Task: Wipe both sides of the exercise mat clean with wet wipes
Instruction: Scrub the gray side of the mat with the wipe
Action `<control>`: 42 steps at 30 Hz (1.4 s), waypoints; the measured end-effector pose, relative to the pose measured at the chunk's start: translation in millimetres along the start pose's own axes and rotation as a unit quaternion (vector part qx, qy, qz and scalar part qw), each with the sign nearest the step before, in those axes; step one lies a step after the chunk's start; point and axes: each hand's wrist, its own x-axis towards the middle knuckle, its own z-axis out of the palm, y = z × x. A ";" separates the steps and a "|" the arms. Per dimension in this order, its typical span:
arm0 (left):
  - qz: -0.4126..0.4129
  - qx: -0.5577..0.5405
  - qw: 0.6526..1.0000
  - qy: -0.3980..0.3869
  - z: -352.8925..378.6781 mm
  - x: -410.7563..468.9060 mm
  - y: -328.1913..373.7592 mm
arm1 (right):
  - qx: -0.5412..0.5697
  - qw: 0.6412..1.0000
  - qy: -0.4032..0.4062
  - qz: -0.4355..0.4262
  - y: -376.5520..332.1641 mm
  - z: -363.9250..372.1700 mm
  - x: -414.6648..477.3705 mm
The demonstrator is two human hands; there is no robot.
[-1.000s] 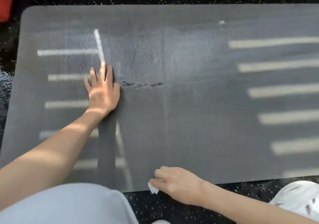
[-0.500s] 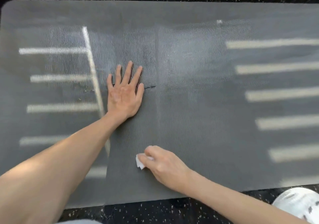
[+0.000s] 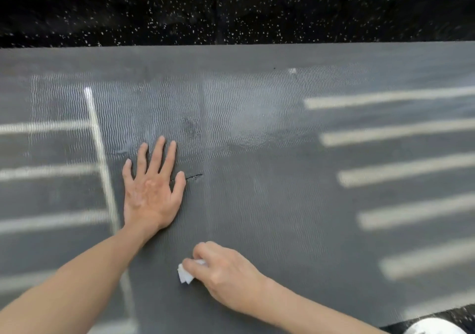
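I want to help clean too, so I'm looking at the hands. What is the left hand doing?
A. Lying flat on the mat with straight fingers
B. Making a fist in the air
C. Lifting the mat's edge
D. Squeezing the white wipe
A: the left hand lies palm-down on the grey mat with its fingers straight, while the right hand has the white wipe in its grip.

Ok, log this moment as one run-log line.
left hand: flat on exercise mat | right hand: grips wet wipe against mat | defect: slit beside left thumb | phase: wiping upward-facing side
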 end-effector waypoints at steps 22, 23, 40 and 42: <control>0.000 -0.016 1.000 0.019 0.2 2.6 -1.5 | -0.016 0.994 0.089 0.060 87.3 -57.4 113.9; 0.001 -0.015 1.000 0.019 0.8 2.6 -1.8 | -0.029 0.991 0.113 0.066 95.2 -63.4 132.7; 0.003 -0.020 0.999 0.028 2.4 3.0 -2.0 | -0.016 1.000 -0.006 0.017 111.8 -89.8 135.9; 0.003 -0.021 0.999 0.030 2.7 2.7 -2.3 | -0.041 0.997 0.046 0.052 131.0 -105.5 169.2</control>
